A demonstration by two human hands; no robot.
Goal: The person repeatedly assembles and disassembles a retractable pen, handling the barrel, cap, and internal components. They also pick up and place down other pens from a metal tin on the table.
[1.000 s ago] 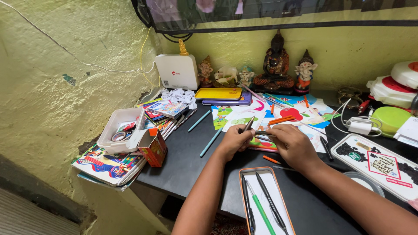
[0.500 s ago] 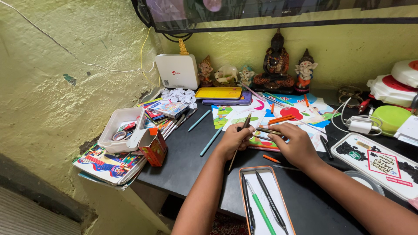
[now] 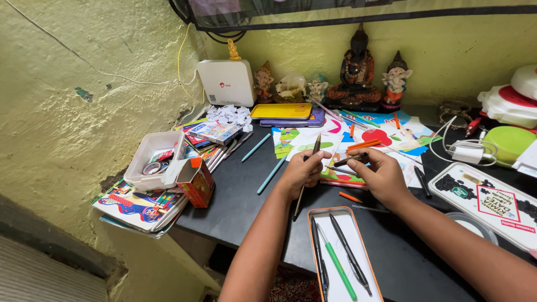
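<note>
— Hands first: what are they doing?

— Left hand [image 3: 302, 170] is clenched round one dark pen [image 3: 307, 176], pinched near its upper half so the shaft slants down past the wrist. Right hand [image 3: 380, 176] grips a small bundle of pens [image 3: 349, 161] lying sideways between the two hands, fingertips closing on it, probably to keep them gathered.

— How many in the bundle?

— Two or three; they overlap, so I cannot tell exactly.

— And nearby?

— Just below the wrists, an open orange-rimmed tin [image 3: 366, 246] with three pens inside: two dark, one green. Left of the left hand, two teal pencils [image 3: 271, 176] lie loose on the black worktop [image 3: 235, 207]. Beyond the hands, picture cards [image 3: 313, 142] carry several orange crayons [image 3: 362, 145].
</note>
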